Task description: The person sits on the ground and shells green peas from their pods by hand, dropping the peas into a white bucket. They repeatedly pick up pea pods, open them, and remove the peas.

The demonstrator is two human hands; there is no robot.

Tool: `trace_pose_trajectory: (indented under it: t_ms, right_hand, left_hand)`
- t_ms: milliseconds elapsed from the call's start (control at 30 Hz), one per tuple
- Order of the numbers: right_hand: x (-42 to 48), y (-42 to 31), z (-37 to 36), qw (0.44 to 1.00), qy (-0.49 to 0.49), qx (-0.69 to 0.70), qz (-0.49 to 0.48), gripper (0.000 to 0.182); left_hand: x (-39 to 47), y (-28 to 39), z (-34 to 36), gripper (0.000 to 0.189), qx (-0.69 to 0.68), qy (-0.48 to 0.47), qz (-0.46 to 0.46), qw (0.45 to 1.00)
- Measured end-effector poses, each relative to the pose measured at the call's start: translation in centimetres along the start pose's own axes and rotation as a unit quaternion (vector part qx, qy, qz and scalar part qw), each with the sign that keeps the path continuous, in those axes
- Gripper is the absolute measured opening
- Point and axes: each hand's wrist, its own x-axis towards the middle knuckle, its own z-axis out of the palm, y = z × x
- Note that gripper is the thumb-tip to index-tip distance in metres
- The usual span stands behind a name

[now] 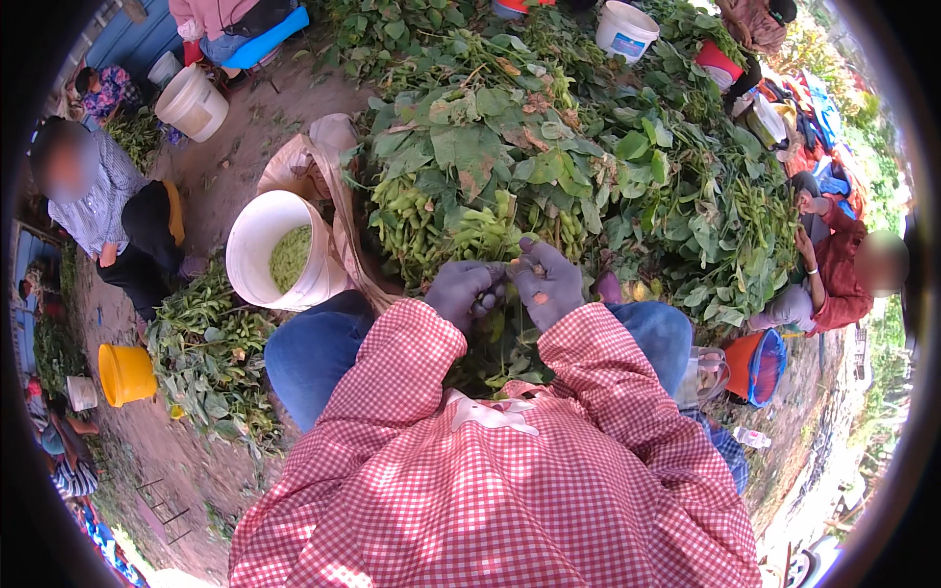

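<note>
My left hand [464,292] and my right hand [545,285], both in dark gloves, meet in front of my body. Their fingers are curled and pinched close together around something small, too small to make out. The right glove has a worn spot on its back. Just beyond the fingers lies a bunch of green bean pods [485,234], at the near edge of a large heap of leafy bean plants [470,151]. More leafy stems hang below my hands, between my knees. To the left a white plastic bucket [328,266], tilted in view, holds shelled green beans [291,259].
A tan sack [340,195] stands beside the white bucket. Further left are another plant pile [209,353], a yellow bucket [129,375] and a seated person. At the right sit an orange bucket [746,365], a plastic bottle [751,438] and a person in red.
</note>
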Motion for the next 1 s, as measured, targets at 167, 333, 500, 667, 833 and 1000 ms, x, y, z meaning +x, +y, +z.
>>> trace_pose_trajectory:
  t_ms: [167, 333, 500, 667, 833, 1000]
  right_hand:
    - [-1.9, 0.6, 1.1, 0.984, -0.002, -0.169, -0.050, 0.041]
    - [-3.8, 0.8, 1.3, 0.980, -0.031, -0.167, -0.105, 0.052]
    - [-1.2, 3.1, -1.4, 0.952, -0.194, 0.127, 0.198, 0.030]
    - [-0.4, 1.0, -1.0, 0.927, -0.208, 0.193, 0.245, 0.015]
    - [-0.1, 1.5, -0.7, 0.918, -0.218, 0.187, 0.274, 0.022]
    - [0.4, 2.6, -0.1, 0.920, -0.224, 0.148, 0.287, 0.019]
  left_hand:
    - [0.7, -2.4, -1.2, 0.020, 0.038, 0.002, 0.036, 0.999]
    - [0.8, -4.1, -2.6, 0.012, 0.214, -0.087, 0.294, 0.928]
    - [0.3, -2.9, -1.7, 0.013, -0.014, -0.019, -0.011, 1.000]
    - [-0.8, -1.7, -1.8, 0.012, -0.017, -0.051, -0.021, 0.998]
    - [-0.5, -1.7, -3.0, 0.030, 0.172, -0.057, 0.014, 0.983]
    - [-0.6, -1.8, -2.7, 0.044, 0.352, 0.004, 0.092, 0.932]
